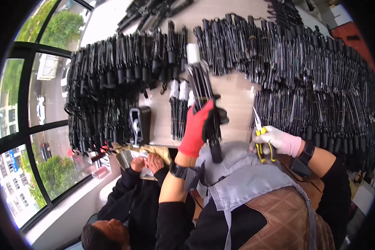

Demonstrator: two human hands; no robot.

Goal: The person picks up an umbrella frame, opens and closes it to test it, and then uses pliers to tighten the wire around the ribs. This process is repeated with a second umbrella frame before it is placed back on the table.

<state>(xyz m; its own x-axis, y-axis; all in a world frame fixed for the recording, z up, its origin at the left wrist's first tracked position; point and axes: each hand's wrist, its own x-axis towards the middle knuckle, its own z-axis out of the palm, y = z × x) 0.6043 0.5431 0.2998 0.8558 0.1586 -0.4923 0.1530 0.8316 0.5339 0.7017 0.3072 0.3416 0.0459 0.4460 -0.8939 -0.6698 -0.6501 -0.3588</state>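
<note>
My left hand [198, 129], in a red glove with dark palm, is closed round a folded umbrella frame [201, 79] with black shaft, thin metal ribs and a white end pointing away from me. Its black lower end hangs over my grey apron. My right hand [281, 141], in a pale glove with a pink cuff, grips needle-nose pliers [260, 130] with yellow and black handles, jaws pointing away. The pliers are apart from the frame. On the table just left of my left hand lie a few similar frames [179, 118] with white ends.
Dense rows of black umbrella frames cover the table [233, 98] at left [112, 62] and right [296, 71]. A black box-shaped stand [141, 125] is near the front edge. At my left sits another person, hands [148, 162] on yellowish wrapping [164, 152], beside a window [50, 87].
</note>
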